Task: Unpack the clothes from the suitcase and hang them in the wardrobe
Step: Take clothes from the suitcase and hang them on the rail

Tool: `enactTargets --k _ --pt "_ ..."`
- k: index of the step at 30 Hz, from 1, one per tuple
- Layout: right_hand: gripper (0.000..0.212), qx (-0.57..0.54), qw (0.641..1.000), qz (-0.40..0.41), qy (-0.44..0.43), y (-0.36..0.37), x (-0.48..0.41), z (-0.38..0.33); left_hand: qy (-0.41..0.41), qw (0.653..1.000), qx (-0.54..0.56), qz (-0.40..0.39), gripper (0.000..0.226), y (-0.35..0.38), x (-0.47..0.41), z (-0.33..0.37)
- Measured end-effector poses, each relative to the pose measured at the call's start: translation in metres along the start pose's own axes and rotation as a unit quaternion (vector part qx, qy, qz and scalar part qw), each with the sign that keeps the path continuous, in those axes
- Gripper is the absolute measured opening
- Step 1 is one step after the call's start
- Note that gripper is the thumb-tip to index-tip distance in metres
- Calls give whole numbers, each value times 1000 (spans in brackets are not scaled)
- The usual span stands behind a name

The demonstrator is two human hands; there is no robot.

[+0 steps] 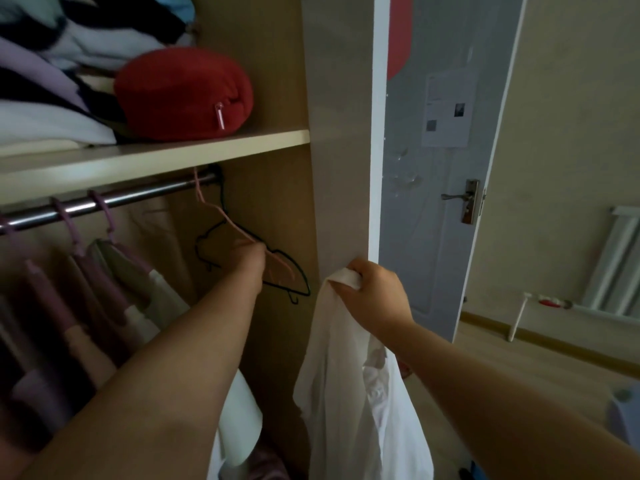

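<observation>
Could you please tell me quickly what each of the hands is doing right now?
Left hand: gripping the pink hanger on the rail.
Right hand: gripping the top of the white shirt.

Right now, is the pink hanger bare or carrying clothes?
Bare. The pink hanger hangs from the rail with nothing on it, gripped by the left hand; the white shirt dangles apart from it in the right hand.
</observation>
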State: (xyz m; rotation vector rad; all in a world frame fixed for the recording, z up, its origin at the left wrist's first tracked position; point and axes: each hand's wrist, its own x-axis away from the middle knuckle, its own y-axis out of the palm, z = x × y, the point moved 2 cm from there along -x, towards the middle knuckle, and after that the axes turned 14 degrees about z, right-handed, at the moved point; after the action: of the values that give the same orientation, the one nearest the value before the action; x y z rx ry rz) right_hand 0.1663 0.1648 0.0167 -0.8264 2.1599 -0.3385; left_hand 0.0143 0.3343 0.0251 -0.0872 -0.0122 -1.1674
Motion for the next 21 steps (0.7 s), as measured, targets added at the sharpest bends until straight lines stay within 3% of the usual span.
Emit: enactTargets --k 8,13,21 --pt "14 -14 1000 -16 15 -23 4 24 21 999 -10 31 1 -11 31 -8" --pt "18 -31 999 -25 31 -40 8 39 18 999 11 46 16 -6 58 -10" --pt "29 -42 988 -75 125 -73 16 80 -13 1000 -10 -14 13 7 135 -23"
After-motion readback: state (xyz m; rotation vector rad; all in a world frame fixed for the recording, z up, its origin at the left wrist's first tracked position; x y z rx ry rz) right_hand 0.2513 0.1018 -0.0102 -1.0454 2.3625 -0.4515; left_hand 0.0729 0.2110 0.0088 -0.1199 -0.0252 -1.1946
